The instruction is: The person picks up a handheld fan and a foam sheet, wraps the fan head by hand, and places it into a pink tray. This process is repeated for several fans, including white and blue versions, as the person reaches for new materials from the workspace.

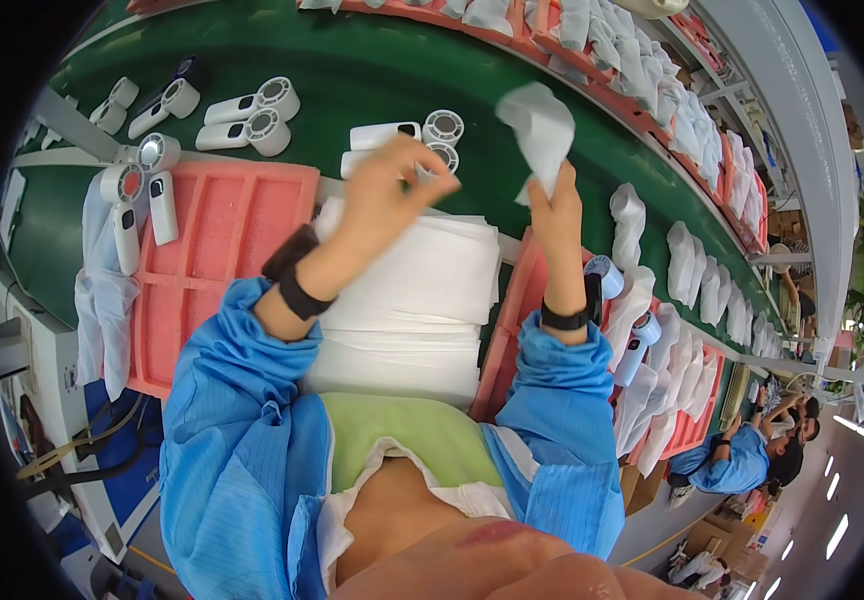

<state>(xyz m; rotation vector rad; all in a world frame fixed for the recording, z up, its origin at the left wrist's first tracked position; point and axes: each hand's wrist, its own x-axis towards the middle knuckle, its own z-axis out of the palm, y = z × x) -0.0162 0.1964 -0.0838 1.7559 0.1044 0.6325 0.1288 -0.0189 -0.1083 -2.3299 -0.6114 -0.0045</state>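
My right hand (pixel 558 212) is closed on the lower end of a handheld fan in a white sleeve (pixel 540 130), raised above the green conveyor belt. The sleeve hides most of the fan. My left hand (pixel 387 190), slightly blurred, hovers over the far end of a stack of white sleeves (pixel 402 270). Its fingers are bent and a little apart, and I see nothing in them. Just beyond it, two bare white handheld fans (pixel 384 134) lie on the belt, one partly hidden by the hand.
At left is a pink compartment tray (pixel 222 240) with white fans at its corner. More white fans (pixel 254 118) lie farther left on the belt (pixel 352 70). Wrapped fans (pixel 642 390) and blue fans (pixel 635 350) lie at right. Filled pink trays line the far side; a co-worker (pixel 737 455) sits right.
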